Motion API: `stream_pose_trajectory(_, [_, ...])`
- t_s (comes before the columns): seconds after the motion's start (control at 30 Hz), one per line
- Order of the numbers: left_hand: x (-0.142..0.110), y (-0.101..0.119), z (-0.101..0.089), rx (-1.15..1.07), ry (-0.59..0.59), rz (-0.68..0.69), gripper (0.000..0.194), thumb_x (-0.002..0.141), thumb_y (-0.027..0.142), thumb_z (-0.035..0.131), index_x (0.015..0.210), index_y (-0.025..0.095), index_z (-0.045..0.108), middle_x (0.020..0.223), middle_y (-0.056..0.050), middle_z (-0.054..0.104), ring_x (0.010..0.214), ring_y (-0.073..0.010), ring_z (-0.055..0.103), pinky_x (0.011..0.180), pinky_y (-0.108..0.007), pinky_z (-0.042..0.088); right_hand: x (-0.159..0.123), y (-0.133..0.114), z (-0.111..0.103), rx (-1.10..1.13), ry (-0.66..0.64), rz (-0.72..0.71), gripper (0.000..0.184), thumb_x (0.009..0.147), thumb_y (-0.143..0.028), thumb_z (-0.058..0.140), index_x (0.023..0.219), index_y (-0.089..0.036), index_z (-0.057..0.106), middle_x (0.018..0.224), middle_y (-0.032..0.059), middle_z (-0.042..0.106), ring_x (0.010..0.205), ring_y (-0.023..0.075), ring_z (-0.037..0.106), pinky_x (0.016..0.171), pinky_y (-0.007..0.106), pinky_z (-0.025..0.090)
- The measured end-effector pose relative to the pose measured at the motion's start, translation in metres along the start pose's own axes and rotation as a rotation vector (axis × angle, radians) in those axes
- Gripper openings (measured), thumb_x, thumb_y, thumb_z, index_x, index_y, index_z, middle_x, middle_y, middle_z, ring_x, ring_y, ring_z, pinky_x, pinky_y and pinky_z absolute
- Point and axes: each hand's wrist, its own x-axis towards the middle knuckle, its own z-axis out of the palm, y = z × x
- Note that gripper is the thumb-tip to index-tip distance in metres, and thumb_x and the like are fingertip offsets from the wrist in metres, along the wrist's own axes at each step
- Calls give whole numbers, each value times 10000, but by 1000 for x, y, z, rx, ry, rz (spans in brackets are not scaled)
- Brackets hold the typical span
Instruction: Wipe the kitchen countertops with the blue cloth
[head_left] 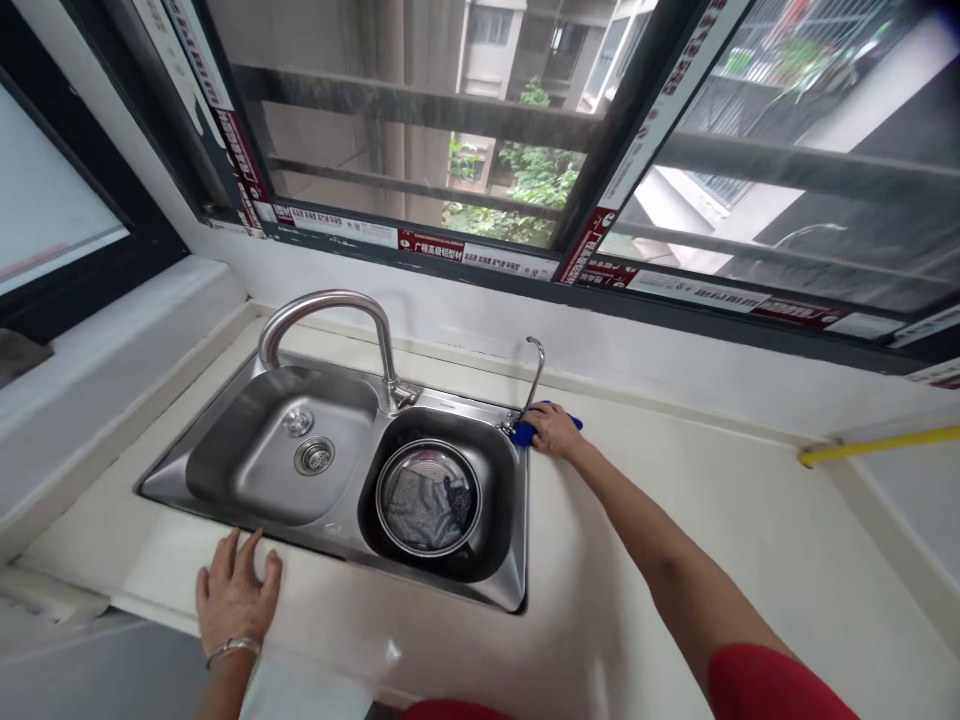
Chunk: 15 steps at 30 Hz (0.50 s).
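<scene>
The cloth [574, 421] looks bright blue and bunched up.

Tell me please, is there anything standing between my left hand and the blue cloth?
Yes. The right basin, with the round vessel in it, lies between your left hand and the blue cloth. Your right hand covers part of the cloth, and the small faucet rises beside it.
</scene>
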Motion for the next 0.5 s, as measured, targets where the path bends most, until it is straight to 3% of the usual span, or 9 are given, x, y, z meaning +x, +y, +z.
stream_pose_trajectory(0.23, [1,-1,2,27,9,16,605,932,544,245,1354,223,536,1574,-123,403,1481,-271,327,1233,-540,227,8,1,15,35,0,112,529,700,-160,541,1221,-196,627,1348,108,622,1386,283,368,1089,449,300])
stream_pose_trajectory(0.5, [-1,2,-3,9,7,11,601,932,526,245,1356,214,536,1575,-123,400,1477,-262,330,1239,-528,208,-21,-30,19,79,13,145,491,677,-146,534,1148,-213,651,1289,94,666,1396,277,384,1092,472,296])
